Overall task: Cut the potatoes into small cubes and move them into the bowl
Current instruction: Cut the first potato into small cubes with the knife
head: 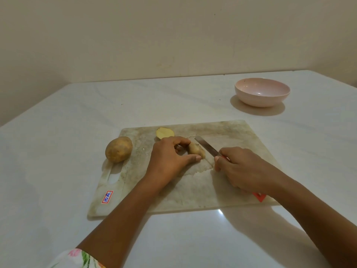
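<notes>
A worn pale cutting board (193, 192) lies on the white table. My left hand (170, 157) holds a potato half (196, 150) on the board between thumb and curled fingers, skin side up. My right hand (245, 169) grips a red-handled knife (207, 147), whose blade lies just right of that half. Another potato half (164, 132) lies cut face up behind my left hand. A whole potato (118, 149) sits at the board's left edge. The pink bowl (262, 91) stands empty at the far right.
The board has a handle slot (114, 176) and a red and blue label (107, 196) at its left end. A wall runs along the table's far edge. A floral sleeve (77, 259) shows at the bottom left.
</notes>
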